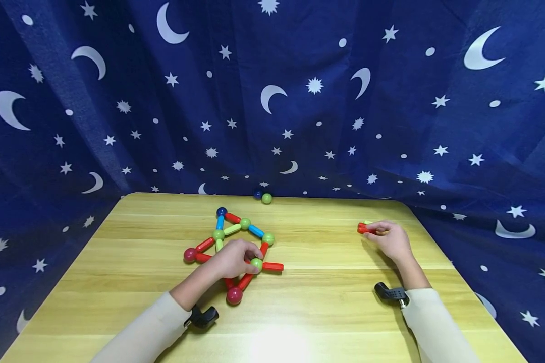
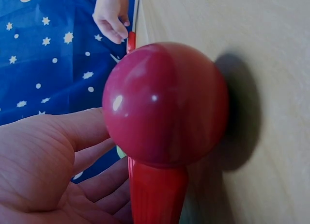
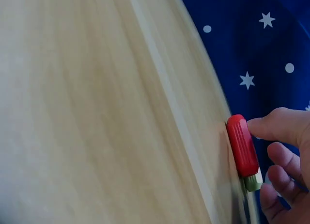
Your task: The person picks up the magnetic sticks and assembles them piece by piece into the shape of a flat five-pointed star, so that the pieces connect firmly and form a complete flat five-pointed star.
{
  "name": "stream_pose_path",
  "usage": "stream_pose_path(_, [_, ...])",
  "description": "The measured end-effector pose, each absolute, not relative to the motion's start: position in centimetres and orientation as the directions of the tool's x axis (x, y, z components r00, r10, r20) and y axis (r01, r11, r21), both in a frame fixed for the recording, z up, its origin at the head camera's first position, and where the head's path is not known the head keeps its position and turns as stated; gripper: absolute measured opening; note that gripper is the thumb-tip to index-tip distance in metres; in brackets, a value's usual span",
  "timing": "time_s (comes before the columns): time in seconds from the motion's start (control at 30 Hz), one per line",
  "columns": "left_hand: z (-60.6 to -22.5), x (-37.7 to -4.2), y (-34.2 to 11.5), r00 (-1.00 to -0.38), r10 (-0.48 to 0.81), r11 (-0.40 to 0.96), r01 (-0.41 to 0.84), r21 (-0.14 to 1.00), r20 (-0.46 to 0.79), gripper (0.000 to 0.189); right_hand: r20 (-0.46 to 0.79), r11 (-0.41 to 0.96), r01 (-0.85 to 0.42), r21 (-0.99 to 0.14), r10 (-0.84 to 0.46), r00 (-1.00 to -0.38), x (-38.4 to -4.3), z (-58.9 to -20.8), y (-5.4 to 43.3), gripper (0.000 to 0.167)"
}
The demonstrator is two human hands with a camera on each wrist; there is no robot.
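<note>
A flat frame of magnetic rods and balls lies left of centre in the head view. My left hand (image 1: 236, 259) pinches a green ball (image 1: 256, 263) at its right side, between thumb and fingers. From that ball a red rod (image 1: 272, 266) sticks out to the right. A crimson ball (image 2: 164, 105) fills the middle of the left wrist view, with a red rod (image 2: 156, 192) joined below it. Far to the right, my right hand (image 1: 390, 239) holds a red rod (image 3: 242, 145), its thumb at one end. A yellow-green rod (image 3: 253, 181) shows just beyond that rod.
At the table's back edge sit a dark blue ball (image 1: 258, 194) and a green ball (image 1: 267, 198). Behind the wooden table (image 1: 327, 302) hangs a dark blue curtain (image 1: 236, 101) with moons and stars. A black wrist camera (image 1: 203, 317) hangs below the left sleeve.
</note>
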State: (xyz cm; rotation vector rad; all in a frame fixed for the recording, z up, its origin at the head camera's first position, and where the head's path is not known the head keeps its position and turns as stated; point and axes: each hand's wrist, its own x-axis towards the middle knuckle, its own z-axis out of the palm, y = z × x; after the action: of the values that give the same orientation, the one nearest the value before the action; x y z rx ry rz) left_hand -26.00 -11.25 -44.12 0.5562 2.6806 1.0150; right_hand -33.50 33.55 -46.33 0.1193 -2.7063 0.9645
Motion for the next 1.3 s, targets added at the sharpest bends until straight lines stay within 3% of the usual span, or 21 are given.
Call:
stream_pose_path(0.3, [-44.2, -25.9, -11.2, -0.901, 0.427, 0.693, 0.274, 0.667, -0.073, 0.021, 0.22, 0.812, -0.103, -0.575, 0.032, -0.975, -33.7, -46.3, 33.8, 0.03])
stream_pose_path(0.77, [-44.1, -25.9, -11.3, -0.899, 0.432, 0.695, 0.288, 0.659, -0.064, 0.021, 0.146, 0.82, -0.052, -0.57, 0.039, -0.988, -34.4, -46.8, 34.2, 0.029])
stream_pose_path(1.3, [-43.9, -25.9, -11.3, -0.903, 0.424, 0.691, 0.275, 0.669, -0.067, 0.021, 0.168, 0.789, -0.148, -0.597, -0.058, -0.984, -32.9, -46.4, 31.2, 0.03])
